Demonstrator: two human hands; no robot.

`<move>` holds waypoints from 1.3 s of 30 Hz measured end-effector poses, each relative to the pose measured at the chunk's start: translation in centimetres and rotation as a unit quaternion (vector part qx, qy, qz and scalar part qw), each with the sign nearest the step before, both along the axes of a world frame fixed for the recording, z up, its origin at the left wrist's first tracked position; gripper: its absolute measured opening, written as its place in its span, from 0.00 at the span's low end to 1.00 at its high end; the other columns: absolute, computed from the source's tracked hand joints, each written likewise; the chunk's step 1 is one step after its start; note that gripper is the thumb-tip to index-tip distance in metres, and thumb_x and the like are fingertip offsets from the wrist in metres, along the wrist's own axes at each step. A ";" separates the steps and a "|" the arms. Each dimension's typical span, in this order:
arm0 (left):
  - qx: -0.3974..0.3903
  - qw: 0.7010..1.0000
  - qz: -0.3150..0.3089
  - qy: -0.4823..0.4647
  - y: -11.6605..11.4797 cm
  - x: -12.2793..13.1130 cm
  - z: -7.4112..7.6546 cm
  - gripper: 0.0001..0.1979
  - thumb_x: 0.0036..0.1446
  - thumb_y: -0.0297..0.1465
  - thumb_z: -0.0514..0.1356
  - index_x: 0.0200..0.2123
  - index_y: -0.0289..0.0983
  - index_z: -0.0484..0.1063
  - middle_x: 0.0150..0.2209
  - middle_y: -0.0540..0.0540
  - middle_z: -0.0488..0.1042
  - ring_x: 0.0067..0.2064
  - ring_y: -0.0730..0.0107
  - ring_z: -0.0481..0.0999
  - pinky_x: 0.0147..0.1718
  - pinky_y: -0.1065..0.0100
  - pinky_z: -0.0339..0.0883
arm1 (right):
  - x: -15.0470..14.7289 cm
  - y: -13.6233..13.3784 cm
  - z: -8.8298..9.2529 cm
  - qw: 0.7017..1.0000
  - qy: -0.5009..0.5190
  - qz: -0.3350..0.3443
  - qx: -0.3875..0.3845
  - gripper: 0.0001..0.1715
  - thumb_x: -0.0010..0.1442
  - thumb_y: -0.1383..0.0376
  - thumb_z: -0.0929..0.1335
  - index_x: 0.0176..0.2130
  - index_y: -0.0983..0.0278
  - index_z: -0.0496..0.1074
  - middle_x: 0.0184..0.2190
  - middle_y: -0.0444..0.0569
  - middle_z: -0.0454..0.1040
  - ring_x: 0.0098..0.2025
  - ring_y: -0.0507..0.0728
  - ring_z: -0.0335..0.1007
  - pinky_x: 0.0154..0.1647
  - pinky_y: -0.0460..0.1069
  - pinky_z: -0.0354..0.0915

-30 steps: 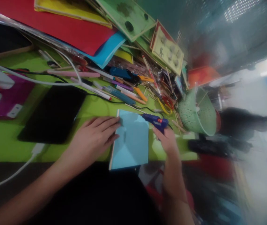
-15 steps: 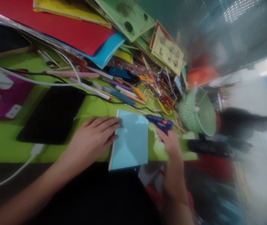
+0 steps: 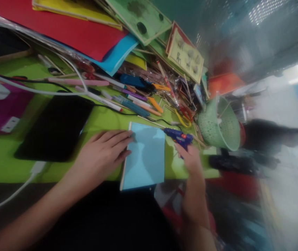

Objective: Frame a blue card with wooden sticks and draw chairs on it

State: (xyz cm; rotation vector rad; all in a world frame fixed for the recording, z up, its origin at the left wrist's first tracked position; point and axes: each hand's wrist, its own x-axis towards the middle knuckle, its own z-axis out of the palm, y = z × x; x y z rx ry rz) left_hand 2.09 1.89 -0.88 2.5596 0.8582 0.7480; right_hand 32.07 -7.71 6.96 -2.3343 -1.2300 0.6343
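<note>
A light blue card (image 3: 145,157) lies flat on the green table top (image 3: 5,160) near its front edge. My left hand (image 3: 100,157) rests flat beside it, fingers stretched out and touching the card's left edge. Just right of the card, my right hand (image 3: 189,158) is closed around the handle of a blue glue gun (image 3: 177,136). The gun's nozzle points left, toward the card's top right corner. Its black cord runs off to the left.
A black tablet (image 3: 56,127) lies left of my left hand. Pens, sticks and scissors (image 3: 183,116) are heaped behind the card. Coloured paper sheets (image 3: 81,33) pile at the back. A green perforated basket (image 3: 219,125) stands right. White cables (image 3: 23,89) cross the left side.
My right hand has drawn the glue gun a little to the right, off the card's corner. My left hand stays flat at the card's edge.
</note>
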 end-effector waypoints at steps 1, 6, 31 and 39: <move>0.002 1.000 -0.001 0.000 0.0 0.0 0.0 0.18 0.75 0.36 0.55 0.59 0.37 0.78 0.64 0.42 0.78 0.61 0.45 0.79 0.55 0.46 0.71 | -0.1 0.1 0.0 1.000 0.007 0.005 -0.001 0.24 0.58 0.44 0.70 0.24 0.60 0.69 0.17 0.41 0.66 0.22 0.55 0.64 0.27 0.50 0.58; 0.006 1.000 0.002 -0.004 0.0 0.0 0.1 0.18 0.75 0.36 0.54 0.59 0.37 0.78 0.63 0.43 0.79 0.61 0.47 0.80 0.55 0.46 0.71 | -0.4 0.7 -0.4 1.000 -0.016 0.025 0.000 0.25 0.58 0.43 0.70 0.25 0.60 0.70 0.18 0.41 0.66 0.23 0.54 0.62 0.28 0.50 0.57; 0.010 1.000 0.006 0.021 0.1 -0.1 0.0 0.18 0.76 0.37 0.55 0.59 0.37 0.78 0.65 0.44 0.77 0.62 0.49 0.79 0.56 0.48 0.71 | 0.9 -1.1 -0.3 1.000 0.000 -0.022 0.008 0.25 0.60 0.46 0.71 0.24 0.60 0.68 0.18 0.41 0.66 0.24 0.54 0.63 0.30 0.51 0.57; 0.026 1.000 0.004 0.003 0.1 -0.1 -0.3 0.20 0.77 0.38 0.51 0.60 0.37 0.76 0.64 0.43 0.78 0.61 0.49 0.80 0.54 0.46 0.73 | 0.8 -0.9 -0.7 1.000 -0.002 -0.014 0.012 0.23 0.60 0.45 0.71 0.28 0.60 0.72 0.18 0.40 0.67 0.25 0.55 0.64 0.30 0.51 0.58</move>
